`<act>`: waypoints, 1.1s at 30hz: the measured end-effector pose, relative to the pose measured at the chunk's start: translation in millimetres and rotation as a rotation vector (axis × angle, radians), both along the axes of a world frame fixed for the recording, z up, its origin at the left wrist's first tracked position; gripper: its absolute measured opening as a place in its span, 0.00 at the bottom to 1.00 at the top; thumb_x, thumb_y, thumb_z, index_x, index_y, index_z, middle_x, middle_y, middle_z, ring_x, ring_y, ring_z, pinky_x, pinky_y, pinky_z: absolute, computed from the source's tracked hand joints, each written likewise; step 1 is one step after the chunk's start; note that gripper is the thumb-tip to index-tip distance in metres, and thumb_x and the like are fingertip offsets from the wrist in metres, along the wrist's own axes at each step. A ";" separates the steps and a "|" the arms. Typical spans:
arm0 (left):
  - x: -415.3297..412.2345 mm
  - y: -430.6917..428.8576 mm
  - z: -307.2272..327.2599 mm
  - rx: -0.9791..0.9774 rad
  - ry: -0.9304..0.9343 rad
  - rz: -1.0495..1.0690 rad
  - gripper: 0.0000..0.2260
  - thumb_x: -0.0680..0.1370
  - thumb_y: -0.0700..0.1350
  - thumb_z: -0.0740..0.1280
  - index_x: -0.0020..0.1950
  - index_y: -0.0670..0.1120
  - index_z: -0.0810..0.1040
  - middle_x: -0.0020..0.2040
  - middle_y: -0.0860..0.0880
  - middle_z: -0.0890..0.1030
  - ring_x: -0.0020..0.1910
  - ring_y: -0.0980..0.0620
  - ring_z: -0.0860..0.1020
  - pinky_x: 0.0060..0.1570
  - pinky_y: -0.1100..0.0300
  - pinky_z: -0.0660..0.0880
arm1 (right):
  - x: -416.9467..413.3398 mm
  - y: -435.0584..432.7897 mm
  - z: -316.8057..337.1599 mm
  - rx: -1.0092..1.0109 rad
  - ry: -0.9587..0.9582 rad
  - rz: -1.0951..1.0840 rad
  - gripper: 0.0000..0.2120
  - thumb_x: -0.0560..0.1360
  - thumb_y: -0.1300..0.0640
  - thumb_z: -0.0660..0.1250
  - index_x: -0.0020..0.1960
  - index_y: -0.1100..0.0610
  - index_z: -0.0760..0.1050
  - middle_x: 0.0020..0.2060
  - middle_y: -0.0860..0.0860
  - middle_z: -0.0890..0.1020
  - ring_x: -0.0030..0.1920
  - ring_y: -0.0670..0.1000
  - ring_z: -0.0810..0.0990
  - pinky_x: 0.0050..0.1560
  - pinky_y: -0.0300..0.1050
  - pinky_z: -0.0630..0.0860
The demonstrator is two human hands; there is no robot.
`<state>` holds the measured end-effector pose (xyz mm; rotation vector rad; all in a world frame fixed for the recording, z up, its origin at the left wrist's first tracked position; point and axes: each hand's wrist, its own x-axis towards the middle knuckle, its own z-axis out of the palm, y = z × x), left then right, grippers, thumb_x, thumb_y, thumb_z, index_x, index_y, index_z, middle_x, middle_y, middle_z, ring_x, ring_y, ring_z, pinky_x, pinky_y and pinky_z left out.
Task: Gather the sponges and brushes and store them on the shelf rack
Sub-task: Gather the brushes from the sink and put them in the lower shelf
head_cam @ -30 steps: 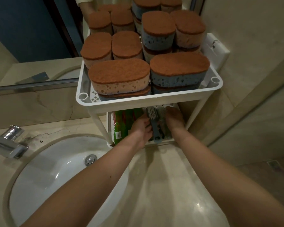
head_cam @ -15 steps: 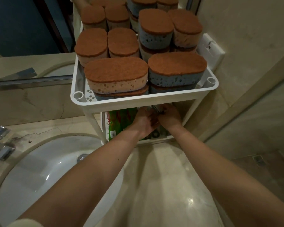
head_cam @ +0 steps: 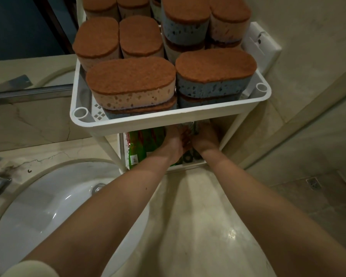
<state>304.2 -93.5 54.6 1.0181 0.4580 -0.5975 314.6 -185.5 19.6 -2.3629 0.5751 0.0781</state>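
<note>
Brown-topped oval sponges lie stacked, filling the white shelf rack's top tier; a brush sits below, mostly hidden.

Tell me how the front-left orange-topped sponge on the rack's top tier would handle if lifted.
The front-left sponge looks porous, so probably light and squashy under the fingers. Its rough scouring top should grip rather than slip. It lies flat on another sponge inside the rack rim, so it seems unlikely to roll or tip.
</note>
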 end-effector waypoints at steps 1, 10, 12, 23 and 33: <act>-0.7 0.9 -0.2 0.002 -0.009 -0.002 0.27 0.82 0.62 0.48 0.67 0.44 0.72 0.54 0.45 0.78 0.53 0.48 0.77 0.44 0.58 0.76 | -0.2 0.5 -0.3 -0.022 0.013 0.012 0.16 0.78 0.62 0.60 0.64 0.56 0.74 0.65 0.55 0.76 0.67 0.55 0.73 0.66 0.44 0.69; -10.8 0.9 -4.5 0.015 0.028 -0.057 0.32 0.80 0.65 0.50 0.69 0.42 0.71 0.65 0.39 0.76 0.65 0.41 0.74 0.67 0.49 0.70 | -14.3 -0.7 7.2 0.172 -0.070 -0.031 0.19 0.75 0.66 0.58 0.64 0.56 0.74 0.63 0.54 0.78 0.63 0.54 0.76 0.55 0.37 0.69; -13.7 -1.3 -3.9 0.027 0.048 -0.071 0.33 0.79 0.67 0.50 0.71 0.43 0.71 0.66 0.38 0.76 0.65 0.40 0.74 0.66 0.48 0.70 | -13.7 -1.3 10.3 0.175 -0.050 -0.025 0.16 0.78 0.64 0.55 0.62 0.56 0.75 0.60 0.55 0.79 0.59 0.55 0.78 0.51 0.38 0.68; -11.9 -15.4 -10.4 0.066 0.080 -0.087 0.34 0.77 0.69 0.51 0.69 0.45 0.72 0.63 0.40 0.78 0.62 0.41 0.77 0.64 0.46 0.72 | -17.4 -10.0 14.9 0.538 -0.058 -0.155 0.18 0.82 0.59 0.52 0.66 0.68 0.70 0.63 0.63 0.75 0.63 0.62 0.74 0.53 0.43 0.69; -7.2 -12.4 -20.8 0.351 -0.094 -0.232 0.35 0.77 0.70 0.47 0.75 0.49 0.66 0.68 0.42 0.75 0.65 0.45 0.75 0.68 0.50 0.69 | -15.1 -0.9 12.8 0.634 -0.079 -0.222 0.19 0.83 0.48 0.49 0.55 0.54 0.76 0.53 0.54 0.79 0.52 0.54 0.79 0.58 0.50 0.76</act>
